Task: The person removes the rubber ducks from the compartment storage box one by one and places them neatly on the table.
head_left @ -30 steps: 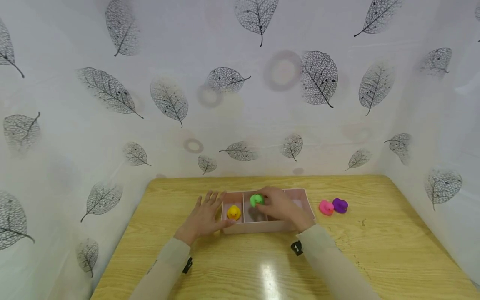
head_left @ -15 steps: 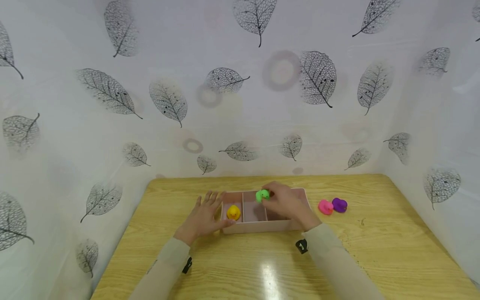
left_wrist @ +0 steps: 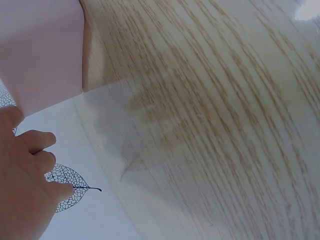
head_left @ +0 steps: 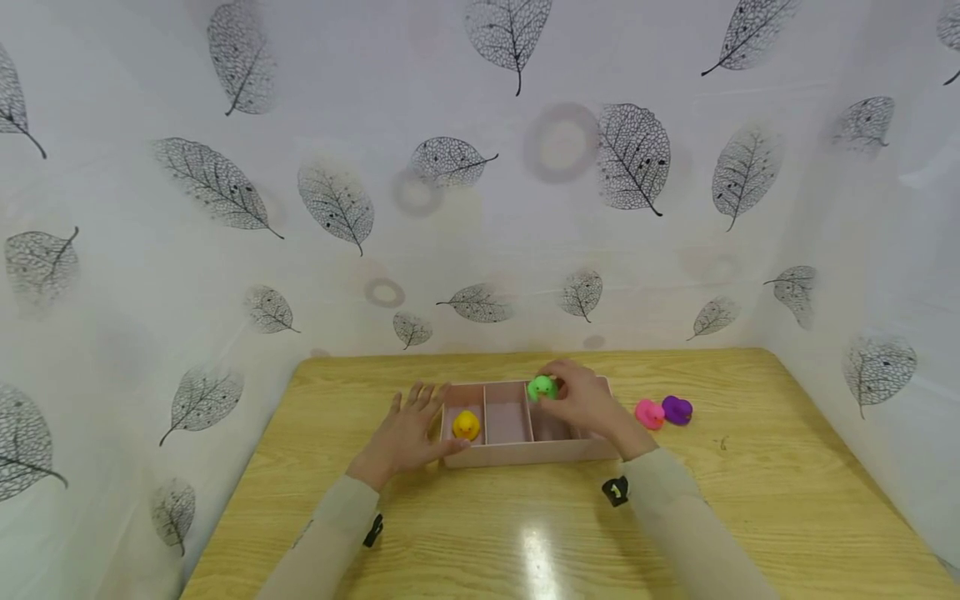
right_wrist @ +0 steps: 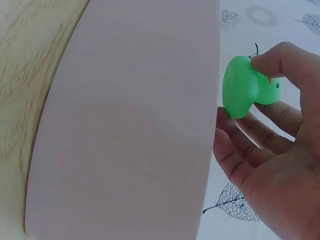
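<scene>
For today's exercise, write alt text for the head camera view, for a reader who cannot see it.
A person's right hand pinches a green toy duck above the far edge of a pink divided tray on a wooden table. The left hand rests flat against the tray's left end, near a yellow duck in the left compartment. A pink duck and a purple duck sit on the table, right of the tray.

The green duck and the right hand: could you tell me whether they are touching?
Touching. The right wrist view shows the right hand pinching the green duck, a fingertip pressed onto its top; the head view agrees, above the pink tray.
</scene>
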The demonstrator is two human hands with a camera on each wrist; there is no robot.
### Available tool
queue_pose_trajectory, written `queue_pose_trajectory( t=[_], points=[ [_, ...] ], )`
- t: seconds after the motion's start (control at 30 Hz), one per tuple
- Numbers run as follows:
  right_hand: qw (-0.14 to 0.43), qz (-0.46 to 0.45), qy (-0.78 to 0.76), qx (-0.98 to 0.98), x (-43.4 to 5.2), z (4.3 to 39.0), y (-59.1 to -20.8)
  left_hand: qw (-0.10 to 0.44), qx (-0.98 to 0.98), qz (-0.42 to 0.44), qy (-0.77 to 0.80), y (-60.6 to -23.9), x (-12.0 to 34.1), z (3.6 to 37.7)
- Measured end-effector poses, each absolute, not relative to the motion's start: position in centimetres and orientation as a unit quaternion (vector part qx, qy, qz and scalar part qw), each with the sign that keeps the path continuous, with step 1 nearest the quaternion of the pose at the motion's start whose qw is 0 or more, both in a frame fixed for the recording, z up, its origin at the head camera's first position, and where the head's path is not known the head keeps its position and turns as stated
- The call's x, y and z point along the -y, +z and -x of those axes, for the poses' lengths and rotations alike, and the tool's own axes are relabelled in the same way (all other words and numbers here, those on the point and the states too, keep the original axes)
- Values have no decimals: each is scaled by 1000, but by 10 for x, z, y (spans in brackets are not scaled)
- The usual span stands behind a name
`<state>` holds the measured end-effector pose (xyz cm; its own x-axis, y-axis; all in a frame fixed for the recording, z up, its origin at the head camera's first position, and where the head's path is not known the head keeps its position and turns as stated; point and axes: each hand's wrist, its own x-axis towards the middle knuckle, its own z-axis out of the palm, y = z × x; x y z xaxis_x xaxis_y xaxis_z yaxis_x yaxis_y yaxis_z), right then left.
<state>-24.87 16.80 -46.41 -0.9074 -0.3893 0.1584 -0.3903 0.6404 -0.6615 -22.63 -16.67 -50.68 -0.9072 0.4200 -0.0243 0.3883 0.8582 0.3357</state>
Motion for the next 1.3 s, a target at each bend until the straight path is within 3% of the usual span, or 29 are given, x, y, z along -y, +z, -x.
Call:
queue_pose_trajectory(
  t=[0.9, 1.3],
  points=[
    [89, -191, 403, 891, -205, 246, -474, 49, -961, -212, 169, -505, 166, 223],
    [89, -159, 409, 894, -227, 248, -474, 52, -961, -212, 169, -505, 166, 224]
  ],
)
